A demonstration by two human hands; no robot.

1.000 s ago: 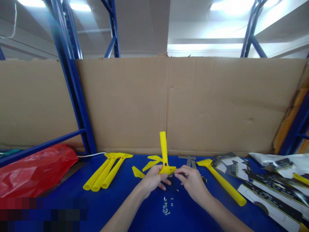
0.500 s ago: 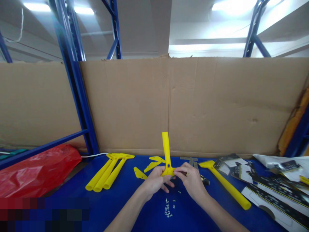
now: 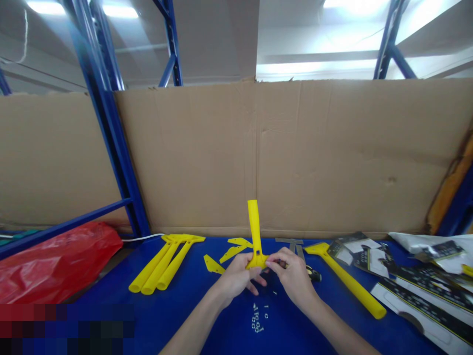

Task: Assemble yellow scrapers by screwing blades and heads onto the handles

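A yellow plastic scraper handle (image 3: pixel 254 227) stands upright, its tube up and its wide head low between my hands. My left hand (image 3: pixel 240 273) is closed on the left part of the head, thumb in front, other fingers partly hidden beneath. With thumb and fingertips pinched together, my right hand (image 3: pixel 291 271) is at the head's right end; whatever is in that pinch is too small to make out. Below the hands, several small screws and nuts (image 3: pixel 257 323) lie on the blue table (image 3: pixel 207 315). Yellow flat plates (image 3: pixel 213 265) lie just left of my left hand.
Several yellow scraper handles (image 3: pixel 168 266) lie together at left, and another yellow handle (image 3: pixel 351 283) lies at right. Grey metal strips (image 3: pixel 290 241) and a black tool (image 3: pixel 314 274) are behind my right hand. Black-and-white packaging cards (image 3: pixel 424 305) cover the right side. A cardboard wall (image 3: pixel 192 162) stands behind.
The camera view has shifted slightly. Both hands keep the yellow handle in nearly the same place, and the right fingertips have moved only a little at the head's end.
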